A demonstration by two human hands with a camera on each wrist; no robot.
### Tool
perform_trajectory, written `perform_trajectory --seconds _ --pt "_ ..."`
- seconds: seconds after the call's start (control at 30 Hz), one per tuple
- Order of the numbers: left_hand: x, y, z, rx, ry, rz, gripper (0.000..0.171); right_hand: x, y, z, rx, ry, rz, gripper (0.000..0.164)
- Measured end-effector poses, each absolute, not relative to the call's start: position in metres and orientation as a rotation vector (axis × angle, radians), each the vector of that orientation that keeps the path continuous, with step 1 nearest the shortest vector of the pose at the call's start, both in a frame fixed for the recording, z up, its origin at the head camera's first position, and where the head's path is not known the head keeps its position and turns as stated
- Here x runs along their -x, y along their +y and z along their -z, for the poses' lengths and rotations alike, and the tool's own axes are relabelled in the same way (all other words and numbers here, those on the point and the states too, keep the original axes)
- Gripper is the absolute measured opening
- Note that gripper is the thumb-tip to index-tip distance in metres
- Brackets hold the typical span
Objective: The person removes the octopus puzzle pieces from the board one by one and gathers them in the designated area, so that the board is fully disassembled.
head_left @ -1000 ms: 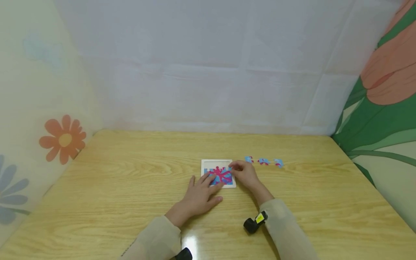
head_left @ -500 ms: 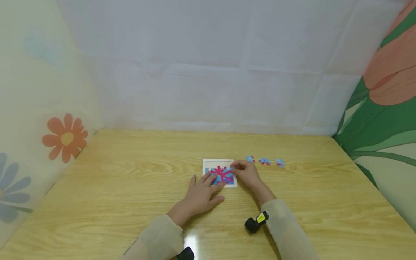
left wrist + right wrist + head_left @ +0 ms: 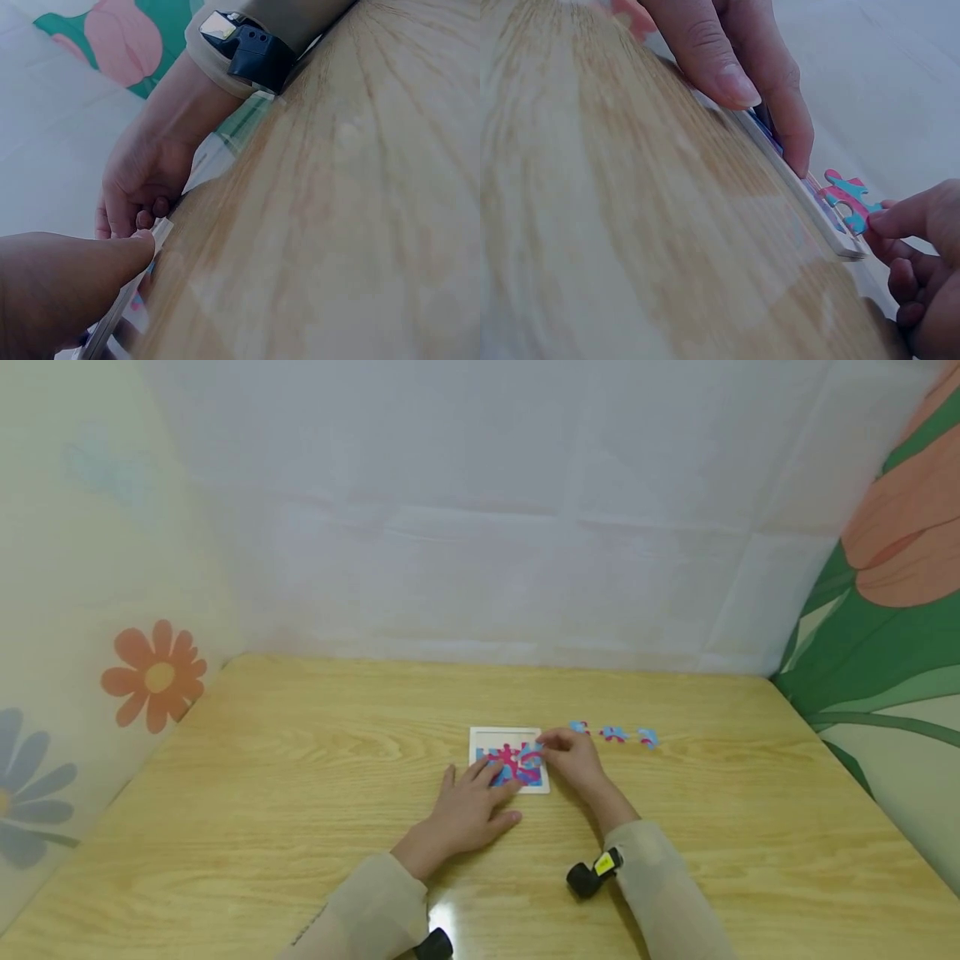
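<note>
The head view shows a white puzzle frame (image 3: 508, 729) on the counter (image 3: 315, 810), short of its far edge and about midway between its left and right edges. The left hand (image 3: 468, 807), fingers outstretched, rests on the joined pieces (image 3: 510, 760) and the frame's near edge. The right hand (image 3: 576, 763) pinches a pink-and-blue piece (image 3: 847, 187), tilted, over the frame's right side. Three loose pieces (image 3: 613, 734) line up toward the counter's far right corner.
</note>
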State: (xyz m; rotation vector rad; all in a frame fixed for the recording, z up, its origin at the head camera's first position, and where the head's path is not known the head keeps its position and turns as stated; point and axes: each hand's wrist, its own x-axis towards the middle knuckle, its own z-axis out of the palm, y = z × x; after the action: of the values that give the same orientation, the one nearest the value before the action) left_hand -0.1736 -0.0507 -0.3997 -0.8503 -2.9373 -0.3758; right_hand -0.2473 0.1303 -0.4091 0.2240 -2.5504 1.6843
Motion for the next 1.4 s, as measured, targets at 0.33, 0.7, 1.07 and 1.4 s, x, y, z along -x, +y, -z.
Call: perform_trajectory --seconds 0.33,0.7,1.07,1.4 --pt "0.176 -0.051 0.403 0.855 -2.935 0.389 0.046 0.251 0.133 0.408 -0.107 -2.494 -1.839 0.015" --pt "0.179 -0.052 0.406 0.873 -2.917 0.420 0.045 0.254 0.141 0.403 -0.054 -2.443 -2.017 0.018" --pt "0.180 -0.053 0.408 0.864 -2.896 0.425 0.045 0.258 0.157 0.394 -0.136 -2.459 -1.961 0.020" --pt "0.180 -0.053 0.407 0.859 -2.905 0.438 0.044 0.258 0.170 0.387 -0.145 -2.463 -2.000 0.021"
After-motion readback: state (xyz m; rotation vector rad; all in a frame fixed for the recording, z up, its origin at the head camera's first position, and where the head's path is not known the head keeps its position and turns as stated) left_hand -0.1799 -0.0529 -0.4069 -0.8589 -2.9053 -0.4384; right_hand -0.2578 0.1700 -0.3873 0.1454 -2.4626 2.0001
